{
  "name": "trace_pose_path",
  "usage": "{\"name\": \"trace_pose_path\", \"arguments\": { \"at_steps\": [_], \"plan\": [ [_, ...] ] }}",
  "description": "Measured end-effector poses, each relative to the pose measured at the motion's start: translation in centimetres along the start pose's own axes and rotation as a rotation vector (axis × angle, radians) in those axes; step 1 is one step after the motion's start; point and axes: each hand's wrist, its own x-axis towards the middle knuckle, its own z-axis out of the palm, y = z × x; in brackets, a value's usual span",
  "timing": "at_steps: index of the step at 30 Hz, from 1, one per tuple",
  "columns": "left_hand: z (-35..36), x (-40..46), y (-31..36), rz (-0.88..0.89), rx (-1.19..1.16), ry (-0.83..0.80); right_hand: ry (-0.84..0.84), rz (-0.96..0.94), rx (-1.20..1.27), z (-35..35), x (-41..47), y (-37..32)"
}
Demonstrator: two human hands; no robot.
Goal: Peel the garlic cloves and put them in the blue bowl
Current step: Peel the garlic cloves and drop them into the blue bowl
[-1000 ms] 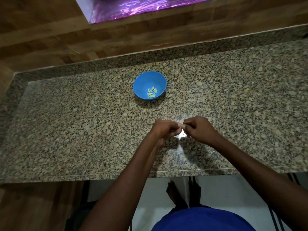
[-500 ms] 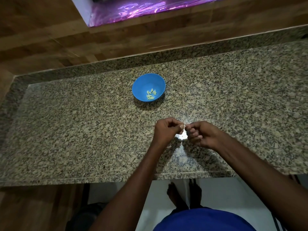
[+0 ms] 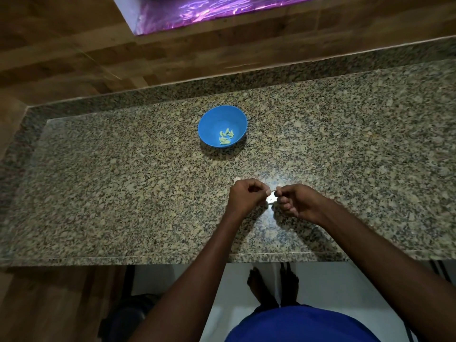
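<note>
Nearest to us, a blue garment (image 3: 303, 325) fills the bottom edge, cut off by the frame, with bare feet (image 3: 271, 287) on a pale floor (image 3: 333, 287) just beyond it. Two bare forearms reach up over the counter's front edge. We see the left hand (image 3: 245, 196) and the right hand (image 3: 298, 202) meeting above the speckled granite counter (image 3: 123, 193), both with fingers curled in. Between their fingertips sits something tiny, the garlic clove (image 3: 272, 192); both hands pinch it, but it is almost wholly hidden by fingers, so we cannot tell its long axis or which way it points. Just below that pinch there is a small bright patch (image 3: 271, 199) on the stone; we cannot make out whether it is peel or glare.

Further back, well apart from the hands, stands the round blue bowl (image 3: 214, 122), smooth and plastic-looking, upright. Inside lie several pale peeled cloves (image 3: 225, 137), small curved wedges pointing every way, gathered toward the near right wall.

Beyond the counter run brown wood-grain panels (image 3: 74, 58), and at the top a shiny purple surface (image 3: 209, 11) is cut off.
</note>
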Motion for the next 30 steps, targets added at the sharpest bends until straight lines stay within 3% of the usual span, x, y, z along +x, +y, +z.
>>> {"name": "trace_pose_path", "arguments": {
  "at_steps": [6, 13, 19, 27, 30],
  "plan": [
    [0.6, -0.3, 0.1, 0.137, 0.179, 0.043, 0.01, -0.002, -0.05, 0.2, -0.3, -0.1],
    [0.4, 0.2, 0.4, 0.1, 0.208, 0.037, 0.166, -0.376, -0.74, 0.5, -2.3, -0.6],
    [-0.2, 0.5, 1.1, 0.033, 0.143, -0.147, 0.341, -0.621, -1.237, -0.1, -1.7, -1.0],
    [-0.2, 0.7, 2.9, 0.113, 0.423, -0.247, 0.323, -0.717, -1.306, -0.5, -2.0, -1.5],
    [0.1, 0.6, 2.7, 0.181, 0.458, -0.222, 0.209, -0.59, -1.096, -0.6, -2.4, -1.8]
  ]
}}
